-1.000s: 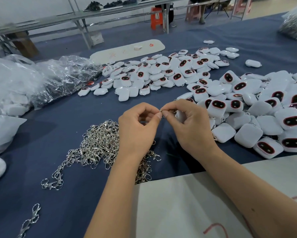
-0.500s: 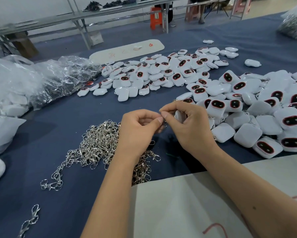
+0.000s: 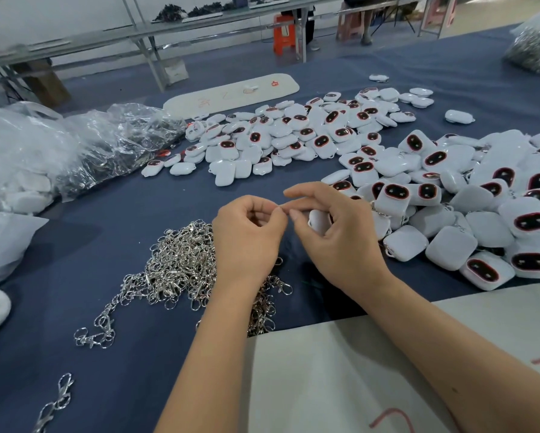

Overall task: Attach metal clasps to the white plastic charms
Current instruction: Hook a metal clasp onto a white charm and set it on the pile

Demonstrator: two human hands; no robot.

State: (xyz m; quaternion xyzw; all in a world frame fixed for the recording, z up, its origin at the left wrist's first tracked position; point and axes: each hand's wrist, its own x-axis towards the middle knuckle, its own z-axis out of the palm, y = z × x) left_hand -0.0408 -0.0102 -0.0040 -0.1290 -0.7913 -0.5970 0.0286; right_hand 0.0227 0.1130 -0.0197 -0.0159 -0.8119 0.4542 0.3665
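Head view: left hand (image 3: 247, 239) hides clasp; right hand (image 3: 337, 235) half-covers charm (image 3: 318, 220).

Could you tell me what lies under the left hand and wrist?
Under the left hand lies the pile of metal clasps on the blue cloth; clasps show on both sides of the wrist. Those directly beneath it are hidden.

We saw a blue cloth (image 3: 112, 232) over the worktable, w/ crumpled clear plastic bags (image 3: 75, 145) at far left. A white oval board (image 3: 231, 92) w/ red marks lay at the back. An orange stool (image 3: 283, 34) stood beyond, near a metal-framed bench (image 3: 143, 35). White sheet (image 3: 340, 370) lay nearest us.
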